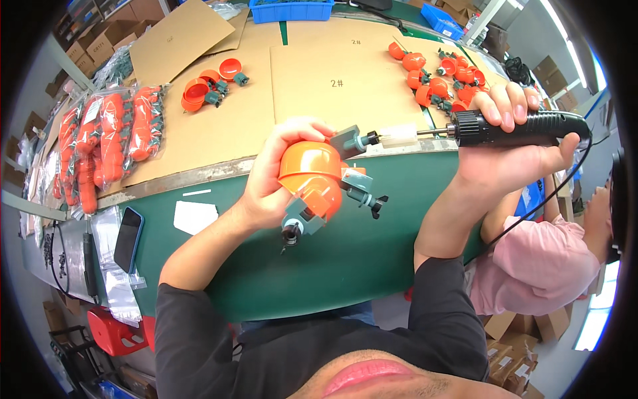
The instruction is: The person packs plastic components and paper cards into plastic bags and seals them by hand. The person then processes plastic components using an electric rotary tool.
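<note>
My left hand [272, 176] is closed around a cluster of orange plastic drinker cups [311, 163] with grey-green valve fittings. One fitting [347, 141] points right, and other fittings hang below and to the right. In my right hand [508, 130] is a black corded electric screwdriver [525, 128], held level with its bit toward the left. A whitish translucent sleeve [397, 135] surrounds the bit's end. The sleeve meets or nearly meets the black tip of the right-pointing fitting; contact is hard to judge. My left palm and part of the cups hide each other.
Loose orange cups lie on the cardboard at left [194, 93] and right [438, 86]. Bagged cups [109, 136] fill the far left. A phone [129, 239], clear plastic bags [113, 279] and a white card [195, 217] rest nearer. A co-worker in a pink sleeve [531, 259] sits at right.
</note>
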The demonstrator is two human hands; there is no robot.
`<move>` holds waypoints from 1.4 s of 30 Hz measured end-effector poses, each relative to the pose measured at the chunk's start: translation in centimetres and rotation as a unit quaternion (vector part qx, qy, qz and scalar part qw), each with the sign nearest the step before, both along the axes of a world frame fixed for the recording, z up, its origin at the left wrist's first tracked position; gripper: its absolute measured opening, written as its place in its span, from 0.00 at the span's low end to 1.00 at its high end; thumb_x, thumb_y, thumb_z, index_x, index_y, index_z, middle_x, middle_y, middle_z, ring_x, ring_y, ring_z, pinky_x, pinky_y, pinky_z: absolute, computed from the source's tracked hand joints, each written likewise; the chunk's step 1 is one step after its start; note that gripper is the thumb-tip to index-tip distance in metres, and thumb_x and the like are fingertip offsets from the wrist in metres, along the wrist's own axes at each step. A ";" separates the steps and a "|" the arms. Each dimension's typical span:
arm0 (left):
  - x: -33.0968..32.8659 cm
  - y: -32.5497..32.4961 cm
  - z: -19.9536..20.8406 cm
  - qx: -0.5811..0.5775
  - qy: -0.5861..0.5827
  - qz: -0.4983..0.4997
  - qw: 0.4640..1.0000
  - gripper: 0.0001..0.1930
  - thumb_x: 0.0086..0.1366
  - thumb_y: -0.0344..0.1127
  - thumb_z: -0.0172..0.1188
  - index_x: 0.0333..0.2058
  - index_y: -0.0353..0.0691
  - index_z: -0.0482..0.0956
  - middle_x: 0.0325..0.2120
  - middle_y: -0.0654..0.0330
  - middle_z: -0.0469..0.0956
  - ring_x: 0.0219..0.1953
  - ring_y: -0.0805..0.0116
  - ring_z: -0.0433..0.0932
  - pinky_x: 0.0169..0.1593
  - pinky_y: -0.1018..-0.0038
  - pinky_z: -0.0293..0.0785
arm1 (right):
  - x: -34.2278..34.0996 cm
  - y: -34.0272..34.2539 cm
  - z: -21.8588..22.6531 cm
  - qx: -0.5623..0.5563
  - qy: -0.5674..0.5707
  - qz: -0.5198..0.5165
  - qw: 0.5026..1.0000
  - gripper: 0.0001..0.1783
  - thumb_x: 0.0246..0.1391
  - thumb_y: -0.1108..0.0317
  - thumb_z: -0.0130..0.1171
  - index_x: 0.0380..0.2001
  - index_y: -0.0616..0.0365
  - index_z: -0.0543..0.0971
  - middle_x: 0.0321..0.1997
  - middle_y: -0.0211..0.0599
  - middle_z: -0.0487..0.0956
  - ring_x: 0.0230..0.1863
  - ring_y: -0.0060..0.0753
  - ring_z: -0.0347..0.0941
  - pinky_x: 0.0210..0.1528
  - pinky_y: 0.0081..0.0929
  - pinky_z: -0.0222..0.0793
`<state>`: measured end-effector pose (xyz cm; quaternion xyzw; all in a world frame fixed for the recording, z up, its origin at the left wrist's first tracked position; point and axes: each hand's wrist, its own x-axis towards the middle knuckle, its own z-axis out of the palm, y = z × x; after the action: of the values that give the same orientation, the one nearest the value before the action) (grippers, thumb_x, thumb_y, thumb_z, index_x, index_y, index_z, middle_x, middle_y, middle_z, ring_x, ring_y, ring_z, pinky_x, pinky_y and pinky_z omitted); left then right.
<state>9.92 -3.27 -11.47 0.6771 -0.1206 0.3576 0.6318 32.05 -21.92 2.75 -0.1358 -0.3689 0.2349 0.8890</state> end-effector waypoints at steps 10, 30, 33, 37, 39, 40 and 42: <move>-0.5 0.8 1.7 0.093 -0.017 0.018 0.995 0.27 0.60 0.23 0.58 0.59 0.38 0.71 0.59 0.48 0.72 0.63 0.57 0.73 0.68 0.61 0.68 | 0.3 -0.6 -0.1 0.014 -0.002 0.061 0.998 0.35 0.44 0.43 0.79 0.36 0.54 0.68 0.29 0.27 0.67 0.27 0.22 0.65 0.36 0.24 0.67; -0.6 2.2 2.8 0.171 0.011 0.017 0.985 0.25 0.61 0.29 0.62 0.58 0.36 0.73 0.58 0.49 0.74 0.60 0.57 0.75 0.67 0.62 0.70 | 0.0 0.1 -0.6 0.020 -0.057 0.083 0.995 0.36 0.44 0.39 0.79 0.37 0.55 0.71 0.31 0.29 0.69 0.28 0.24 0.68 0.35 0.28 0.67; -0.7 2.2 1.9 0.121 0.012 0.000 0.993 0.25 0.62 0.31 0.64 0.58 0.36 0.73 0.59 0.49 0.73 0.60 0.58 0.75 0.66 0.62 0.70 | -0.3 0.8 -0.6 0.028 -0.055 0.062 0.996 0.36 0.44 0.39 0.79 0.38 0.55 0.71 0.30 0.30 0.69 0.28 0.24 0.68 0.35 0.27 0.67; -0.6 1.3 1.7 0.010 0.055 -0.023 0.998 0.31 0.62 0.38 0.70 0.61 0.36 0.71 0.62 0.49 0.72 0.62 0.61 0.74 0.67 0.63 0.71 | -0.9 0.9 -0.9 0.040 -0.042 0.030 0.998 0.33 0.46 0.41 0.78 0.36 0.55 0.72 0.28 0.27 0.69 0.27 0.22 0.67 0.33 0.24 0.66; -0.8 1.2 1.9 -0.072 0.056 -0.083 0.992 0.37 0.61 0.45 0.75 0.63 0.36 0.70 0.63 0.49 0.71 0.62 0.63 0.74 0.67 0.65 0.72 | -0.9 0.9 -1.0 0.047 -0.041 0.028 0.998 0.32 0.47 0.42 0.77 0.36 0.55 0.72 0.28 0.26 0.68 0.26 0.21 0.66 0.32 0.23 0.66; -0.7 1.3 1.9 -0.099 0.028 -0.129 0.986 0.40 0.61 0.48 0.77 0.64 0.36 0.68 0.63 0.49 0.71 0.62 0.64 0.74 0.67 0.65 0.72 | -0.9 0.9 -1.0 0.045 -0.037 0.024 0.998 0.31 0.47 0.43 0.77 0.36 0.55 0.73 0.27 0.25 0.68 0.26 0.20 0.66 0.32 0.23 0.66; -0.6 1.4 1.9 -0.094 0.025 -0.129 0.987 0.39 0.61 0.47 0.76 0.64 0.36 0.68 0.63 0.49 0.71 0.61 0.64 0.74 0.67 0.66 0.73 | -0.9 1.0 -1.0 0.042 -0.032 0.021 0.998 0.30 0.47 0.44 0.77 0.35 0.55 0.73 0.27 0.24 0.68 0.25 0.19 0.65 0.31 0.23 0.66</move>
<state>9.27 -1.84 -9.61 0.6025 -0.1569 0.2654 0.7362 31.14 -20.90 1.77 -0.0980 -0.4097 0.2336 0.8764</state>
